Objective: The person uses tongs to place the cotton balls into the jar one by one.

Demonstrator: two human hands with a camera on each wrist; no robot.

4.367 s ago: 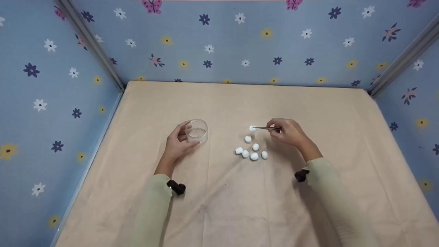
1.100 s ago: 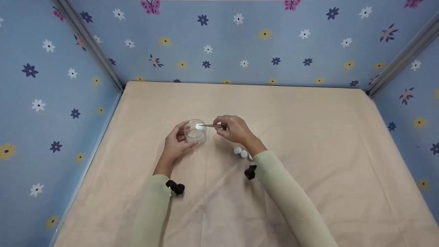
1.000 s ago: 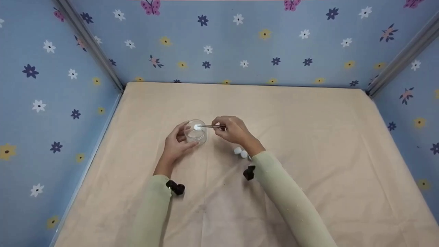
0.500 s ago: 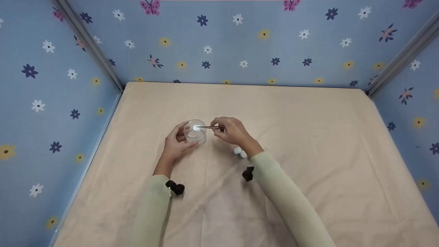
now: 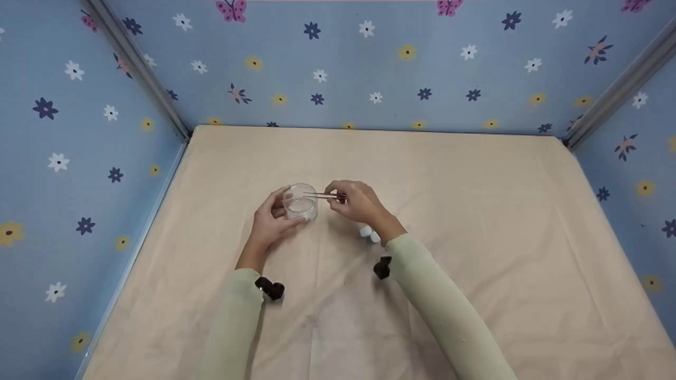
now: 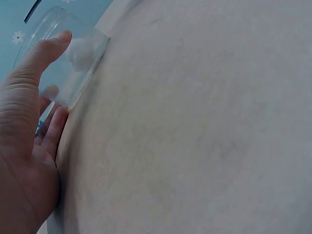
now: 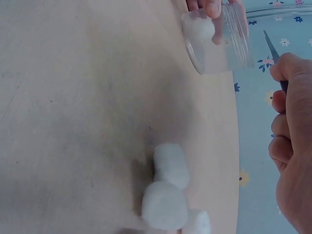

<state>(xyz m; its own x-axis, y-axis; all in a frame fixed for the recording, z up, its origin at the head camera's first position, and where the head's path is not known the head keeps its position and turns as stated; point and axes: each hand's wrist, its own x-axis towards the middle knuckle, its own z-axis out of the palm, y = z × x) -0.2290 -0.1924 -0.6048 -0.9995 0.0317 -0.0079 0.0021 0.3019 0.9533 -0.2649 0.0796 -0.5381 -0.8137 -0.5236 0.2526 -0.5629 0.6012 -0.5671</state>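
At the left, the left hand (image 5: pixel 272 219) curves round a clear cylindrical jar (image 5: pixel 302 211), thumb against its near wall and fingers on its left and far side. The jar lies in the gap between thumb and fingers, its base on the beige tablecloth (image 5: pixel 475 184); it is upright, mouth facing up, long axis vertical. Within it, a white cotton ball (image 6: pixel 80 53) sits low down, near the base, showing through the wall in both wrist views.

Next to the right come slim metal tweezers (image 5: pixel 320 195), long axis running left to right, tips pointing left and lying over the jar's mouth. In the right wrist view the tips are apart from the cotton ball; how far the two prongs are parted I cannot tell. The right hand (image 5: pixel 355 201) pinches the tweezers' right end between thumb and fingers, its other fingers curled in.

On the near side of the right hand, partly hidden by its wrist in the head view, loose cotton balls (image 7: pixel 165 205) rest bunched together on the tablecloth.
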